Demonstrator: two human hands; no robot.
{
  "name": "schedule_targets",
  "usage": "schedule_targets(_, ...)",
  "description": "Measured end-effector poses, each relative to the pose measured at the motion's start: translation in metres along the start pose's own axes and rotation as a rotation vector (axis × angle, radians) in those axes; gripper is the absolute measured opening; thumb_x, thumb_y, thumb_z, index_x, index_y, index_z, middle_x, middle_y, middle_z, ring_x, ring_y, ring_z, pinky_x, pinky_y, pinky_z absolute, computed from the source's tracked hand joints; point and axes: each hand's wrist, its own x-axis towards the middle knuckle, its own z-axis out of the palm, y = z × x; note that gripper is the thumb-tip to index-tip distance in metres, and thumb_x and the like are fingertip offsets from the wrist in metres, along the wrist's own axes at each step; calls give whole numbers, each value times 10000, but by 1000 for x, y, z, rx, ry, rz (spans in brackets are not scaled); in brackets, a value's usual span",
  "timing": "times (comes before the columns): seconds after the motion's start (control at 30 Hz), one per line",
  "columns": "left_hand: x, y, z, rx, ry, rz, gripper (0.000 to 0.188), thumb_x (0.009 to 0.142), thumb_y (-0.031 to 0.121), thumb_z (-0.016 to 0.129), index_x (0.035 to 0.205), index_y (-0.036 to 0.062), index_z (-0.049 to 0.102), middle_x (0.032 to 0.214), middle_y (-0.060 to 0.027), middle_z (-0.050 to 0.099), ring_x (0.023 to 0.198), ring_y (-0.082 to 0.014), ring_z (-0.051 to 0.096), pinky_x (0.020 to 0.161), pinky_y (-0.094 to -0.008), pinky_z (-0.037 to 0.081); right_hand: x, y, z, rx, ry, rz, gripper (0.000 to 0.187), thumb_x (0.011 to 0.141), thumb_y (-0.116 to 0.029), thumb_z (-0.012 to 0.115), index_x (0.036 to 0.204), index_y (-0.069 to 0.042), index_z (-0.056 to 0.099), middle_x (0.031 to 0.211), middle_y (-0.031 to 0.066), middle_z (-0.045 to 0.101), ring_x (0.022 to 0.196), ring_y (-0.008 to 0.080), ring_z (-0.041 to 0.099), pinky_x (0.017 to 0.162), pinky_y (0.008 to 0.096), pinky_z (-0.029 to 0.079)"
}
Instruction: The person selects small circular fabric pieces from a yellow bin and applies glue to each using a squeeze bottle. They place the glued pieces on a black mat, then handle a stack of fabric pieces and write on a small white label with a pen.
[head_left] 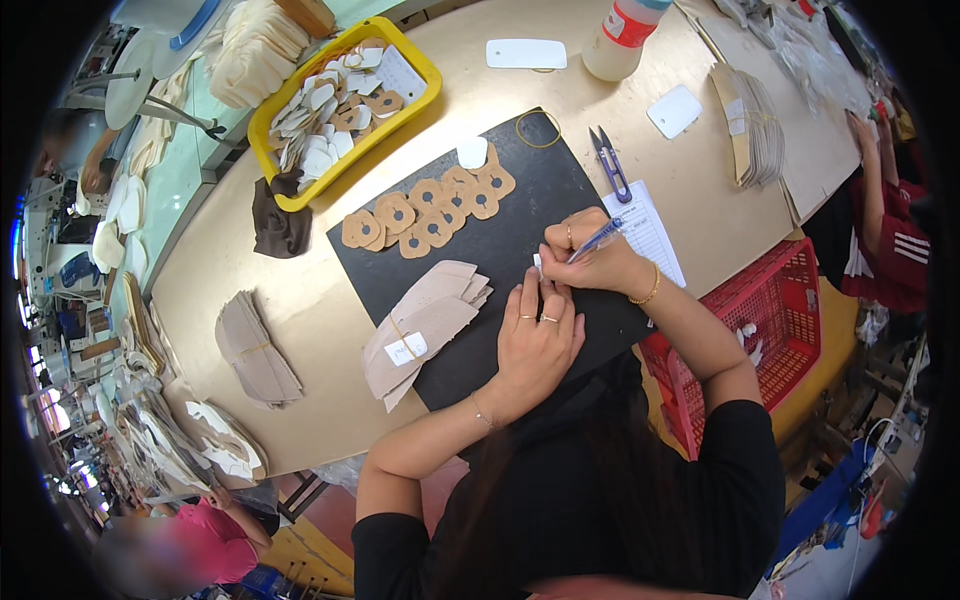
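Observation:
My right hand (600,258) grips a pen (597,240), its tip down at a small white slip (538,262) on the black mat (545,190). My left hand (537,335) lies flat beside it, fingers stretched out, fingertips at the slip's near edge and partly hiding it. Left of that hand rests a banded stack of greyish-brown cut pieces (440,298) with a white label (405,348). Farther up the mat, several tan rounded pieces with dark keyhole cutouts (435,218) overlap in rows, with a white tag (472,152) at their end. A rubber band (538,130) lies near the mat's far corner.
Beyond the mat stand a yellow basket (432,75) of tan and white pieces and a bottle (615,50). Purple-handled thread snips (615,170) and a printed sheet (655,240) lie right. A red crate (790,310) sits below the table edge. Other people work at both sides.

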Motion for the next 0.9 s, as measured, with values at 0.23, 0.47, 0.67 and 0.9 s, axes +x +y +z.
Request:
schedule_targets(0.23,0,0,0,-10,-8,-10,501,746,224,690,1118,-92,575,1102,-219,539,1085,-374,511,911,-448,430,1,-2,-1,-22,-5,36,352,761,-94,668,561,-23,387,466,78,433,399,151,375,419,279,345)
schedule_targets(0.47,0,0,0,-17,-2,-5,494,747,217,690,1114,-93,576,1098,-222,540,1088,-378,510,910,-449,429,2,-4,-3,-35,-15,49,355,766,-95,668,562,-25,386,467,76,442,397,151,400,419,282,347)
schedule_targets(0.67,0,-1,-1,-12,-3,0,488,748,216,689,1109,-93,577,1091,-221,540,1093,-375,505,909,-446,429,3,-1,0,-30,15,16,358,735,-56,669,532,-50,374,443,59,425,374,174,409,410,284,340)
schedule_targets(0.9,0,-1,0,-5,6,1,480,744,214,689,1100,-90,583,1071,-214,544,1097,-373,509,905,-445,432,1,-3,-2,-9,45,94,356,760,-79,666,564,-36,372,469,66,388,415,131,345,418,281,317)
